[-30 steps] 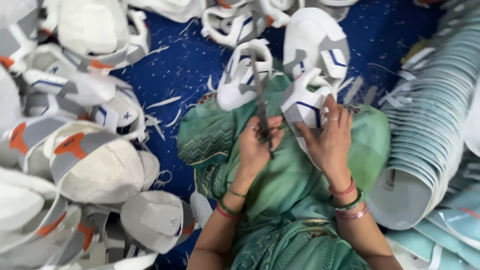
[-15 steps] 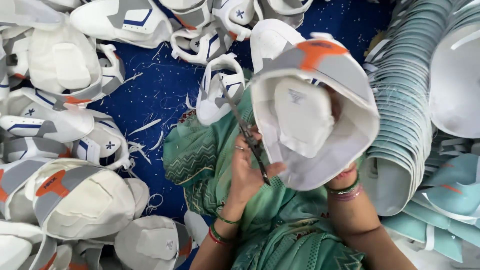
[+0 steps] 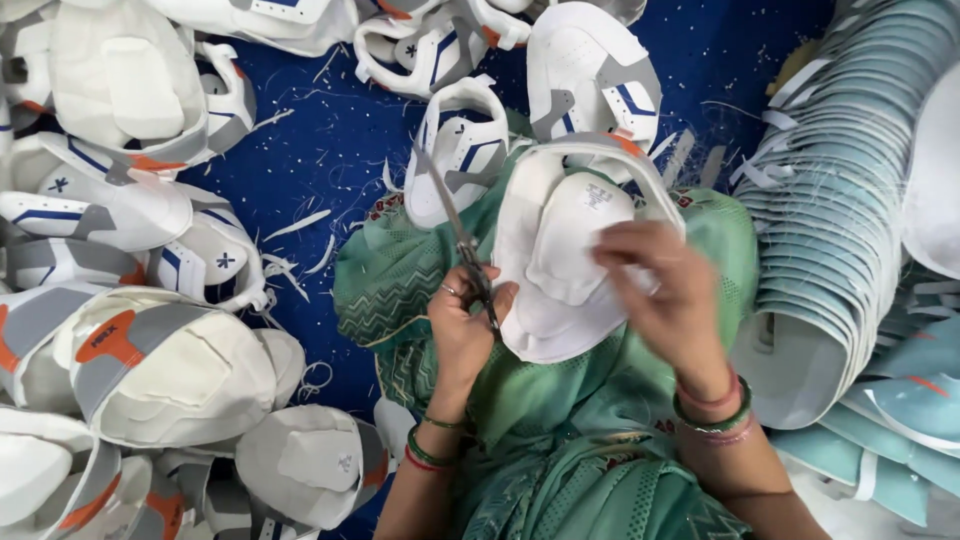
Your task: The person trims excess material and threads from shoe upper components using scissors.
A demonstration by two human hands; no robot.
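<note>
A white shoe upper [image 3: 560, 255] lies inner side up over my green-clothed lap [image 3: 580, 410]. My right hand [image 3: 665, 290] grips its right edge, blurred by motion. Beside the upper's left edge, my left hand [image 3: 465, 325] holds a pair of scissors [image 3: 462, 235] with the blades pointing up and away. Bangles circle both wrists.
White, grey, blue and orange shoe uppers [image 3: 150, 370] are piled on the left and across the top on a blue cloth [image 3: 320, 160] strewn with white trimmings. A long stack of pale teal uppers [image 3: 840, 210] curves down the right side.
The upper has been turned over and lowered onto my lap, its orange-trimmed outer side now hidden. My right hand moved on top of it. The scissors stay in my left hand.
</note>
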